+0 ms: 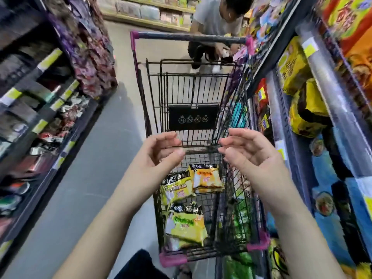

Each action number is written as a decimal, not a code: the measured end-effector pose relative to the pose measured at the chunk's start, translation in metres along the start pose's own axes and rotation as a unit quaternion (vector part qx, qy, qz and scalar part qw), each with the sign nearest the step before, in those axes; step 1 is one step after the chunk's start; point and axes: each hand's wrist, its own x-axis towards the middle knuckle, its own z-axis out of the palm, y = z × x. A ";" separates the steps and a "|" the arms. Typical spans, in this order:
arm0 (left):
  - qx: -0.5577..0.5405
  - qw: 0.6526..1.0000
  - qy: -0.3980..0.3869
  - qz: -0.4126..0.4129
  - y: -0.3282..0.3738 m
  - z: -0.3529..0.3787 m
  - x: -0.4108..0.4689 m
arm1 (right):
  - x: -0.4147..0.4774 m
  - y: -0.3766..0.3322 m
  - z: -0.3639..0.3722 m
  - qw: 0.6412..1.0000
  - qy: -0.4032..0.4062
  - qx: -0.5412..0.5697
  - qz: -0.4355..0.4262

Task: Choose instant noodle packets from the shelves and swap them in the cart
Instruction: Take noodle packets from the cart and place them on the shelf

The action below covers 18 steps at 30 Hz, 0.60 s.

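Note:
A black wire shopping cart point(159, 200) with pink corner caps stands in the aisle below me. Three noodle packets lie in its basket: a yellow-orange packet point(207, 179) at the far end, a yellow-green packet point(177, 189) beside it, and a larger green packet point(186, 225) nearest me. My left hand point(159, 152) and my right hand point(247, 150) hover above the basket, palms facing each other, fingers apart, holding nothing. Yellow noodle multipacks point(302, 101) sit on the right shelf, level with my right hand.
Shelves line both sides of the narrow aisle: dark packets on the left shelf point(40, 101), blue and orange packs on the right shelf point(338, 178). A person point(215, 19) crouches just beyond the cart's handle point(189, 36). Grey floor point(96, 178) runs left of the cart.

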 end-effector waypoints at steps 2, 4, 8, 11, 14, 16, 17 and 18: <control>-0.006 1.000 0.016 -0.013 -0.016 0.011 0.014 | 0.017 0.018 -0.011 1.000 0.000 -0.007 0.018; -0.007 0.999 0.028 -0.037 -0.033 0.017 0.025 | 0.031 0.036 -0.018 0.999 -0.003 -0.006 0.038; 0.025 0.994 0.061 -0.084 -0.075 0.018 0.048 | 0.056 0.077 -0.029 0.997 -0.014 -0.013 0.073; 0.054 0.988 0.085 -0.115 -0.107 0.017 0.061 | 0.071 0.109 -0.036 0.995 -0.022 -0.015 0.095; 0.078 0.980 0.090 -0.158 -0.136 0.019 0.073 | 0.084 0.139 -0.041 0.991 -0.030 -0.009 0.128; 0.095 0.974 0.089 -0.186 -0.156 0.022 0.081 | 0.091 0.160 -0.045 0.989 -0.033 -0.006 0.145; 0.108 0.970 0.087 -0.200 -0.167 0.023 0.085 | 0.095 0.171 -0.046 0.988 -0.035 -0.005 0.153; 0.122 0.965 0.087 -0.215 -0.177 0.025 0.088 | 0.098 0.182 -0.048 0.986 -0.038 -0.005 0.162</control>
